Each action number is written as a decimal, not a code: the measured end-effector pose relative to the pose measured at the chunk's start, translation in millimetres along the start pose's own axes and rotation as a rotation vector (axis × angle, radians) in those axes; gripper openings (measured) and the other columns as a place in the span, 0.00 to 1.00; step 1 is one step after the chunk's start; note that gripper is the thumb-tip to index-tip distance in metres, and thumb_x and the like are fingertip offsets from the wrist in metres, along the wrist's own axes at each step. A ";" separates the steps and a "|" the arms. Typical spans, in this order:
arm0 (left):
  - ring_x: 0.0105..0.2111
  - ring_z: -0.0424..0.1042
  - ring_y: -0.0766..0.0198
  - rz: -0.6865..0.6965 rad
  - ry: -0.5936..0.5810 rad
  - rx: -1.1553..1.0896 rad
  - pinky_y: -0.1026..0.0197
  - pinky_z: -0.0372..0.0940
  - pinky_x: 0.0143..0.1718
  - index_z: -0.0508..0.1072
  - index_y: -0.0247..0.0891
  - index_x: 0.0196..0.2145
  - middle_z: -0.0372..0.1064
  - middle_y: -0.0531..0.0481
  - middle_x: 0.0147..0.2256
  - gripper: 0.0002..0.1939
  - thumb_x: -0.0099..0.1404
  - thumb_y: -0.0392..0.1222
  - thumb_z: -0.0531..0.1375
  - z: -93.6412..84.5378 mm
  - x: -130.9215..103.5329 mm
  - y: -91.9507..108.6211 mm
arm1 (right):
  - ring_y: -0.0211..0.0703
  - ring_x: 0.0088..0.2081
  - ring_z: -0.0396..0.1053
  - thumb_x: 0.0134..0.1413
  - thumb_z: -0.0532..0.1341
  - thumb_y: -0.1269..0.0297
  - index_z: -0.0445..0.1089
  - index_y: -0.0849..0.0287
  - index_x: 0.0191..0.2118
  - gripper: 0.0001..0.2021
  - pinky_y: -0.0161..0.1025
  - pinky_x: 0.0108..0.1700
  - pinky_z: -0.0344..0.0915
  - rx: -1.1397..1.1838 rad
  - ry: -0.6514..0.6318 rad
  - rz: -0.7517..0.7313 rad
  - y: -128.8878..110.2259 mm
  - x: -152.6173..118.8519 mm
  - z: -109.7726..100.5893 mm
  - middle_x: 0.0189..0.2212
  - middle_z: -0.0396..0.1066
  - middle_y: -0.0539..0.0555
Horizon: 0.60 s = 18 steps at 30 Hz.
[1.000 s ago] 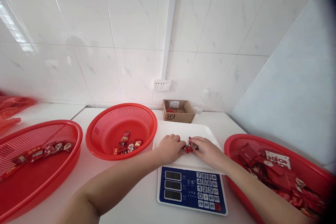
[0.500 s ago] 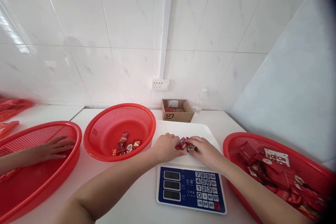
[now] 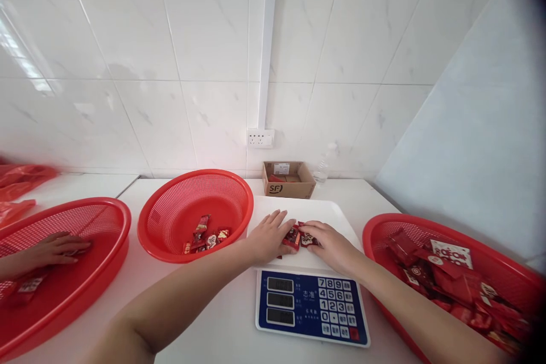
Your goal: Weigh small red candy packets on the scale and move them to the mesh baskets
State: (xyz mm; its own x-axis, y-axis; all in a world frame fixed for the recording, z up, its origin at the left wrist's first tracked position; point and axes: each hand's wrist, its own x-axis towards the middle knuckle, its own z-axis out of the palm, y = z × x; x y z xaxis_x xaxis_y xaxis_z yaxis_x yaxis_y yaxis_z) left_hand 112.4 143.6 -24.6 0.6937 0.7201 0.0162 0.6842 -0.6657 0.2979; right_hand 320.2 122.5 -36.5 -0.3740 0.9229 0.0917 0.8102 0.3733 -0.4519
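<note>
Fingers (image 3: pixel 276 219) touch red packets (image 3: pixel 292 235) from both sides

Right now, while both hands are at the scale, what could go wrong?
The left hand and right hand are over the white tray, so pressure could disturb the reading. The red packets between them might slip. The right forearm crosses the right basket and may nudge it.

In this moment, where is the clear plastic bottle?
In the head view, the clear plastic bottle stands right of centre at the back of the table, against the tiled wall, just right of the cardboard box.
</note>
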 end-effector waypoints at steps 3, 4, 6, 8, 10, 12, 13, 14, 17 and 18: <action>0.66 0.37 0.43 0.021 -0.001 0.006 0.41 0.43 0.62 0.53 0.41 0.63 0.40 0.37 0.66 0.35 0.65 0.59 0.54 3.1 5.5 -1.9 | 0.51 0.53 0.64 0.48 0.58 0.71 0.68 0.60 0.52 0.22 0.47 0.56 0.59 -0.043 -0.002 0.078 0.1 -2.8 -3.3 0.51 0.67 0.60; 0.66 0.37 0.43 0.036 0.001 0.012 0.41 0.42 0.62 0.54 0.43 0.63 0.40 0.38 0.66 0.34 0.65 0.60 0.53 4.1 7.0 -1.8 | 0.52 0.52 0.64 0.48 0.58 0.71 0.69 0.61 0.52 0.21 0.48 0.56 0.59 -0.059 -0.001 0.099 0.4 -3.8 -4.3 0.50 0.67 0.61; 0.66 0.37 0.43 0.056 0.012 0.026 0.40 0.42 0.62 0.58 0.44 0.61 0.41 0.38 0.66 0.32 0.65 0.60 0.53 6.4 9.7 -0.4 | 0.52 0.52 0.65 0.49 0.59 0.69 0.69 0.60 0.50 0.20 0.49 0.55 0.60 -0.078 0.008 0.120 0.6 -5.5 -5.2 0.50 0.67 0.61; 0.66 0.38 0.44 0.043 0.029 0.037 0.41 0.42 0.62 0.60 0.40 0.59 0.43 0.37 0.66 0.30 0.65 0.60 0.53 8.7 12.2 2.0 | 0.52 0.51 0.65 0.49 0.59 0.68 0.70 0.60 0.49 0.19 0.49 0.55 0.61 -0.069 0.023 0.124 -1.1 -6.3 -4.0 0.49 0.67 0.61; 0.66 0.38 0.44 0.007 0.043 0.036 0.41 0.43 0.62 0.61 0.36 0.57 0.44 0.34 0.65 0.31 0.65 0.60 0.52 10.2 13.8 5.3 | 0.51 0.50 0.66 0.50 0.59 0.67 0.70 0.59 0.48 0.17 0.48 0.54 0.61 -0.018 0.044 0.127 -5.1 -6.1 -2.0 0.49 0.67 0.61; 0.66 0.38 0.43 -0.020 0.052 0.033 0.40 0.44 0.62 0.61 0.32 0.57 0.44 0.32 0.65 0.34 0.64 0.61 0.52 9.6 13.2 9.0 | 0.49 0.48 0.68 0.51 0.57 0.65 0.70 0.58 0.48 0.17 0.47 0.52 0.64 0.077 0.059 0.124 -9.5 -6.3 -1.8 0.48 0.67 0.60; 0.66 0.37 0.43 -0.025 0.056 0.032 0.40 0.43 0.62 0.59 0.31 0.58 0.43 0.31 0.65 0.36 0.64 0.62 0.53 8.3 11.4 10.8 | 0.47 0.47 0.69 0.51 0.57 0.65 0.69 0.57 0.48 0.17 0.46 0.50 0.67 0.126 0.065 0.120 -10.9 -7.3 -3.3 0.48 0.67 0.60; 0.66 0.36 0.43 -0.026 0.057 0.030 0.39 0.42 0.62 0.58 0.31 0.60 0.43 0.31 0.65 0.37 0.63 0.62 0.53 6.3 8.3 12.4 | 0.47 0.46 0.70 0.51 0.56 0.64 0.69 0.56 0.49 0.18 0.45 0.47 0.69 0.167 0.078 0.119 -11.3 -9.3 -6.5 0.49 0.67 0.59; 0.66 0.33 0.45 -0.018 0.050 -0.010 0.39 0.38 0.63 0.52 0.33 0.63 0.40 0.35 0.66 0.39 0.64 0.61 0.54 -2.9 -9.7 15.2 | 0.47 0.44 0.71 0.51 0.56 0.60 0.68 0.54 0.49 0.19 0.44 0.42 0.71 0.179 0.160 0.148 -2.3 -23.4 -25.8 0.51 0.67 0.58; 0.66 0.32 0.47 -0.020 0.051 -0.042 0.40 0.38 0.63 0.51 0.35 0.64 0.39 0.37 0.66 0.38 0.64 0.60 0.53 -6.0 -18.8 15.3 | 0.48 0.45 0.71 0.51 0.56 0.58 0.68 0.53 0.49 0.19 0.45 0.43 0.71 0.150 0.196 0.176 4.7 -31.0 -34.8 0.51 0.68 0.58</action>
State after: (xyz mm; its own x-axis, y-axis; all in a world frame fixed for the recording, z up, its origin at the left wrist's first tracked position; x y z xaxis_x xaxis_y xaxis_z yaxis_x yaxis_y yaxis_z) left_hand 108.5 121.1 -14.6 0.6670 0.7428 0.0581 0.6868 -0.6431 0.3388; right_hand 351.3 98.9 -10.6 -0.1277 0.9783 0.1629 0.7736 0.2010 -0.6010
